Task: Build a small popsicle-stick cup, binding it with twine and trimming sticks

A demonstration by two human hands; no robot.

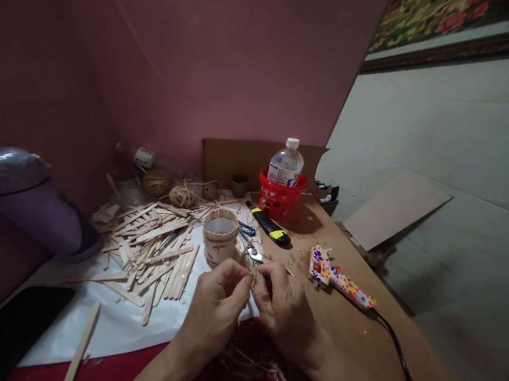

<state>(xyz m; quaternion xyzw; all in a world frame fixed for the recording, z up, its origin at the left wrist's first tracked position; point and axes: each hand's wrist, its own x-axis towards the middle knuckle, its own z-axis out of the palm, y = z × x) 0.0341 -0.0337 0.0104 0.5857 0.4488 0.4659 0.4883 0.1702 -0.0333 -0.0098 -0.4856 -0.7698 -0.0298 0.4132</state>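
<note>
Left hand (219, 302): thumb and forefinger pinched a strand of twine (253, 269).
Right hand (281, 304): fingertips pinched the same strand, close beside the left's; whether it was knotted could not be told.
Wood-clad cup (219, 243): stood upright at eleven o'clock, just beyond the left hand, sides and rim already covered; the twine work seemed unfinished.
Craft sticks (161, 258): lay loose at nine o'clock, many unused.
Glue gun (344, 284): lay at three o'clock, unheld.
Twine ball (182, 195): sat farther off, toward ten.
</note>
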